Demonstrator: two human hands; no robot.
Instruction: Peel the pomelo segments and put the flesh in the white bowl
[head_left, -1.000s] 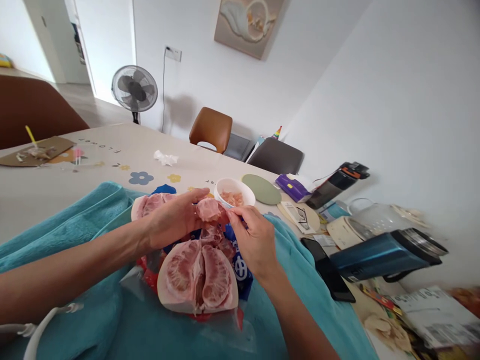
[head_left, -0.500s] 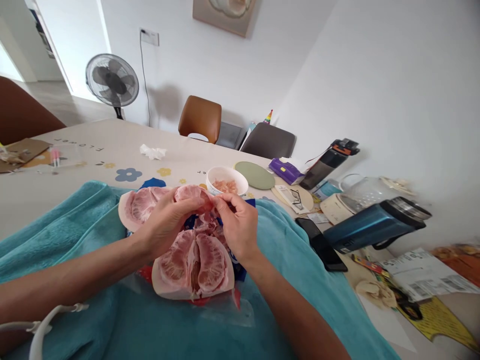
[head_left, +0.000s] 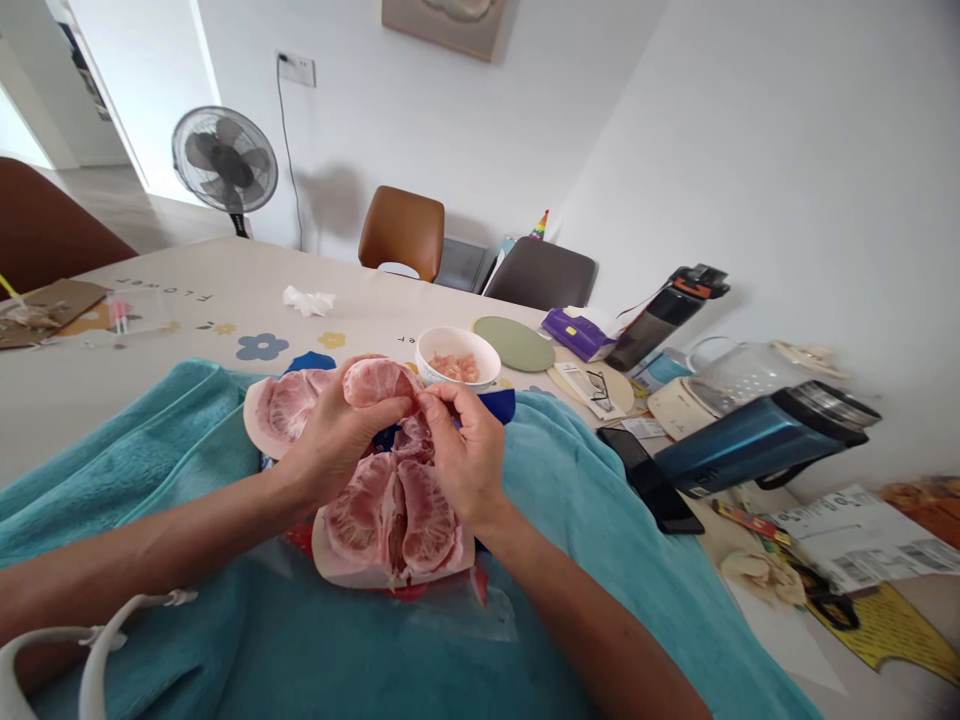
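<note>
My left hand (head_left: pixel 335 437) is closed around a pink pomelo segment (head_left: pixel 379 382), with the thumb along its near side. The fingers of my right hand (head_left: pixel 472 452) pinch the right end of that segment, at its pale skin. Under my hands lies a cut pomelo piece (head_left: pixel 360 520) with thick rind, its pink flesh facing up. A second pomelo piece (head_left: pixel 281 405) rests behind my left hand. Torn membranes (head_left: pixel 414 437) lie between my hands. Just beyond my right hand stands a white bowl (head_left: pixel 489 368) holding loose pink pulp.
A teal towel (head_left: pixel 585 560) lies under the fruit, with a clear plastic bag (head_left: pixel 480 612) on it. To the right are a phone (head_left: pixel 651 480), a blue bottle (head_left: pixel 750 435), glasses (head_left: pixel 600 390), scissors (head_left: pixel 832 600) and a purple tissue pack (head_left: pixel 577 335). Crumpled tissue (head_left: pixel 309 300) sits farther back.
My left hand has tilted the segment, so more of its pale face shows. My right hand has shifted slightly left, still pinching its end. The whole view has shifted a little.
</note>
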